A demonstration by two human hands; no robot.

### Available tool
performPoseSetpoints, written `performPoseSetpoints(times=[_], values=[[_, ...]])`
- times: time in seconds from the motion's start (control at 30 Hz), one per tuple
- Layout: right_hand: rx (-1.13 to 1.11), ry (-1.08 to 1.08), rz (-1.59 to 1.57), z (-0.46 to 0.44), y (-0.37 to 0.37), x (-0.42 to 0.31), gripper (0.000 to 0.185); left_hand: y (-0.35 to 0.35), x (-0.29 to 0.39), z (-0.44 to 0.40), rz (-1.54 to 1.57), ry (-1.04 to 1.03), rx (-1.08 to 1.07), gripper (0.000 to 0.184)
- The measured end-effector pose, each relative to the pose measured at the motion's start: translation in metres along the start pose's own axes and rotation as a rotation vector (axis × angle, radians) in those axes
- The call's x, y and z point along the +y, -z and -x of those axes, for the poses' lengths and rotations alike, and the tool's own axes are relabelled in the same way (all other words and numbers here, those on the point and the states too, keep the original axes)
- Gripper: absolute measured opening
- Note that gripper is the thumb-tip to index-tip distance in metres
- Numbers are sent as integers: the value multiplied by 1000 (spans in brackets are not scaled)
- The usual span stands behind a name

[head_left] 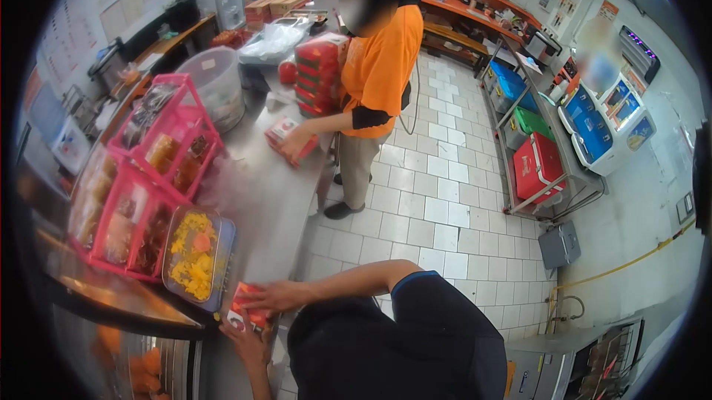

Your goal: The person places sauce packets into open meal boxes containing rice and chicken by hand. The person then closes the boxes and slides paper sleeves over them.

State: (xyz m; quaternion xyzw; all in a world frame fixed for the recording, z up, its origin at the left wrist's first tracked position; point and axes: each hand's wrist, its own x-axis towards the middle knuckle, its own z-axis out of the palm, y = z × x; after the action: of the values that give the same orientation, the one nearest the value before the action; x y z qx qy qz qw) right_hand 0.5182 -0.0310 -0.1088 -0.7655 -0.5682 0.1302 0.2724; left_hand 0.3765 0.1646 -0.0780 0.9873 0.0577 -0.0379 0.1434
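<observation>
A small red-and-white cardboard food box (242,301) is between my two hands at the near end of the steel counter (276,214). My right hand (276,297) reaches over its upper side, with the fingers laid across the box. On the lower side my left hand (249,343) grips it, thumb and fingers around the edge. Part of the box is covered by my fingers. Just beyond it stands a clear plastic tub (227,251) with yellow food pieces (194,270) and an orange round piece inside.
Pink tiered baskets (199,92) with packaged food stand past the tub, beside a translucent bucket (210,77). A co-worker in an orange shirt (386,66) touches another small box (282,131) near stacked red boxes (315,73). A glass-fronted cabinet (152,359) is at lower left.
</observation>
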Motion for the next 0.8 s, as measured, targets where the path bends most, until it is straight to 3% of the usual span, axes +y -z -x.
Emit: performPoseSetpoints(times=[0.13,0.17,0.23,0.3,0.43,0.53,0.6,0.63,0.67,0.7,0.73,0.77,0.8], values=[[95,132,133,29,19,-4,66,-22,8,-6,92,-130,335,93],[165,174,234,30,0,22,64,-23,17,-17,121,-157,356,89],[377,192,-8,45,2,54,61,-24,43,-39,196,-147,366,83],[461,189,90,53,32,82,54,-14,66,-58,314,-106,384,77],[424,-119,356,76,89,145,51,-9,67,-32,479,-109,427,56],[317,-303,328,82,142,172,51,-31,41,37,491,209,404,41],[343,-289,377,80,153,201,55,-50,22,97,622,591,458,30],[332,-308,293,79,159,207,50,-71,18,140,591,797,497,29],[239,-271,429,72,166,208,46,-99,16,182,557,1002,547,29],[152,-222,562,66,174,210,45,-151,30,231,366,1252,483,29],[167,-92,353,46,183,190,52,-197,43,264,169,1508,427,30],[311,-124,166,36,173,177,59,-213,71,287,444,1823,369,34],[463,-128,-27,26,165,164,67,-239,105,305,477,1965,88,35]])
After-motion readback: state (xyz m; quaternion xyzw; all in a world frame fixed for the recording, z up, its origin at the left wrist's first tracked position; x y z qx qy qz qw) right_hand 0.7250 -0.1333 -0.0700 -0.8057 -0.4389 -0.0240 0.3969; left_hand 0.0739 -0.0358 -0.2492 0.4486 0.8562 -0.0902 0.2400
